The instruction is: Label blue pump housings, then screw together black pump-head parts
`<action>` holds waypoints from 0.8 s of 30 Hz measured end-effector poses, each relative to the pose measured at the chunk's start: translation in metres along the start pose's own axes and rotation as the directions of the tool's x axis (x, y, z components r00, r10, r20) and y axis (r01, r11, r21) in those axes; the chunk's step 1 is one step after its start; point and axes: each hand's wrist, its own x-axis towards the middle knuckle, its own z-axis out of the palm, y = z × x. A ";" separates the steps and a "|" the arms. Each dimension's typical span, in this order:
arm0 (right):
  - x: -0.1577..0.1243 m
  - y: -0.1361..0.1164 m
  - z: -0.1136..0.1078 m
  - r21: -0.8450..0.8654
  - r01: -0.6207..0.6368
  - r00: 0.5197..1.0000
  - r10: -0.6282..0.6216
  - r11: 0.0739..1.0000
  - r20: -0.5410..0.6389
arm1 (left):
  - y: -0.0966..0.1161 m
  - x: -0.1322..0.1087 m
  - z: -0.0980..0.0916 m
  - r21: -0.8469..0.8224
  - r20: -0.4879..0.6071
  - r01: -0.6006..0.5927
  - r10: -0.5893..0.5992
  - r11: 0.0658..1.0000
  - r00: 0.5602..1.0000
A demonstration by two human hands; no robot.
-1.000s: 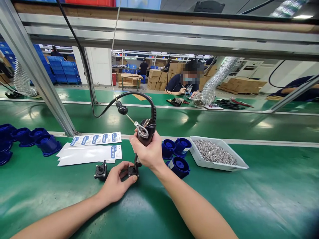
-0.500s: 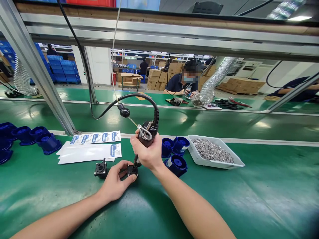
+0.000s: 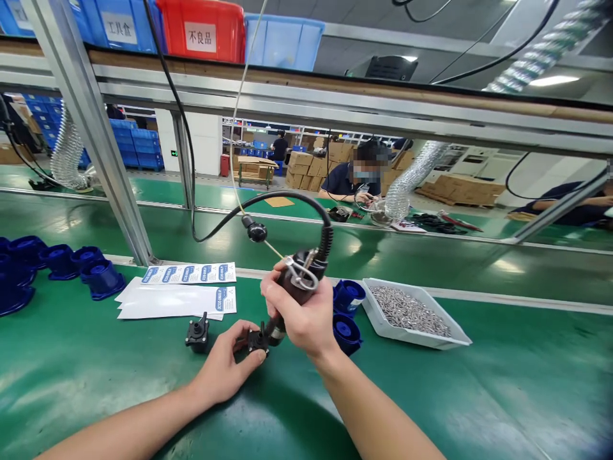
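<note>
Glossy green tabletop (image 3: 460, 390)
Right grip (image 3: 305, 319) clasps black cylindrical corded driver (image 3: 295, 287); left grip (image 3: 228, 365), beside it, pinches square black plastic housing (image 3: 256, 341).

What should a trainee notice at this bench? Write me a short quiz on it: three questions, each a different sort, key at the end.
1. Which hand holds the corded black tool?
2. What fills the white tray? a) paper labels b) small metal pieces c) blue housings
3. True or false: the left hand has its fingers on a black part, and a similar part stands farther left on the green bench.

Key: 1. The right hand. 2. b. 3. True.
</note>
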 end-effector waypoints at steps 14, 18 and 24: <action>-0.011 0.017 0.014 0.123 0.036 0.999 -0.035 0.992 -0.011 | 0.002 -0.002 0.004 0.021 0.005 -0.057 0.057 0.998 0.998; -0.011 0.014 0.013 0.078 0.026 0.999 -0.028 0.997 0.026 | 0.003 -0.002 0.004 0.003 0.006 -0.063 0.063 0.998 0.998; -0.012 0.016 0.016 0.003 0.017 0.999 -0.017 1.000 0.037 | -0.002 -0.001 0.004 0.000 -0.008 -0.072 0.072 0.997 0.997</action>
